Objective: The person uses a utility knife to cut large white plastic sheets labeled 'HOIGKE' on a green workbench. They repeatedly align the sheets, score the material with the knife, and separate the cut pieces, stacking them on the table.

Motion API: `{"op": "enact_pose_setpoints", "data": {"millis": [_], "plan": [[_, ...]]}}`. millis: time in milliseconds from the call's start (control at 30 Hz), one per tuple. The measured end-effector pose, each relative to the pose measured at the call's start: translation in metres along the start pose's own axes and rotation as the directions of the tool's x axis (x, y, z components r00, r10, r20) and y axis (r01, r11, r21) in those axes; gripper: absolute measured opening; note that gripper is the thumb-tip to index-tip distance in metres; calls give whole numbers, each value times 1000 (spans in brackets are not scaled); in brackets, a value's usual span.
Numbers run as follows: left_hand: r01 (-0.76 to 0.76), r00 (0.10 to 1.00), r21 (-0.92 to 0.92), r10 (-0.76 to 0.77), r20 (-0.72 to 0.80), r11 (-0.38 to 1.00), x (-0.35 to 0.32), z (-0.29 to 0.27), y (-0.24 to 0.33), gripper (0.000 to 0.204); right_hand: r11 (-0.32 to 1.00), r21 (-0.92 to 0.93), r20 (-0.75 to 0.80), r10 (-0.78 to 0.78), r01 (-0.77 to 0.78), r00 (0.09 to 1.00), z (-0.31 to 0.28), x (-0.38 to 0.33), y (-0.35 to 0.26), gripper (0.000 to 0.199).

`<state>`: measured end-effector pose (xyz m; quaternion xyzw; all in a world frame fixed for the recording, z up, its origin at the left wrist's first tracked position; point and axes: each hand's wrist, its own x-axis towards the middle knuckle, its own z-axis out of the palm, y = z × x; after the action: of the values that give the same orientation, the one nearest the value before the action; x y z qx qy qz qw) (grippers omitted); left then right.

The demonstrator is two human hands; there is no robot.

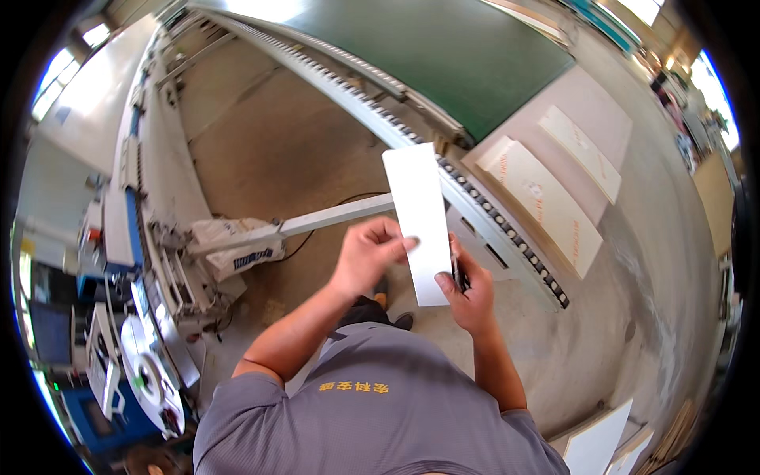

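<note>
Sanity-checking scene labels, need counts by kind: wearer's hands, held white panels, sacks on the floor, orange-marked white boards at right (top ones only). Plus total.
Hands: 2 (left hand, right hand)
Held white panel: 1
Sack: 1
Orange-marked white boards, top ones only: 2
Total: 6

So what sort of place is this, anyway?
It looks like a factory or workshop, probably one handling flat panels. The signs are the long rail lined with small rollers, the pale flat boards lying beside it, and the machine with a large reel at the left.
</note>
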<state>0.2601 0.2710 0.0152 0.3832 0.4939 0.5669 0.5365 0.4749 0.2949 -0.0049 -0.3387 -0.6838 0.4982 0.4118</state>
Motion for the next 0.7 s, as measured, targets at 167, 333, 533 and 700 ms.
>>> {"op": "enact_pose_setpoints", "data": {"millis": [167, 333, 533, 700], "plan": [[-254, 943, -164, 206, -263, 953, -22, -84, 56, 17, 997, 6, 211, -72, 72, 975, 44, -20, -12, 55], [-420, 813, -335, 185, -553, 843, -73, -114, 57, 17, 996, 81, 268, -51, 30, 962, 103, -20, -22, 55], [-64, 972, -103, 39, -231, 993, -176, -175, -13, 11, 974, 166, 147, -178, 153, 973, 229, -5, -38, 50], [-271, 906, -163, 194, -376, 949, -239, -296, -23, 42, 939, 24, 324, -332, 343, 886, 334, -7, -57, 51]]}}
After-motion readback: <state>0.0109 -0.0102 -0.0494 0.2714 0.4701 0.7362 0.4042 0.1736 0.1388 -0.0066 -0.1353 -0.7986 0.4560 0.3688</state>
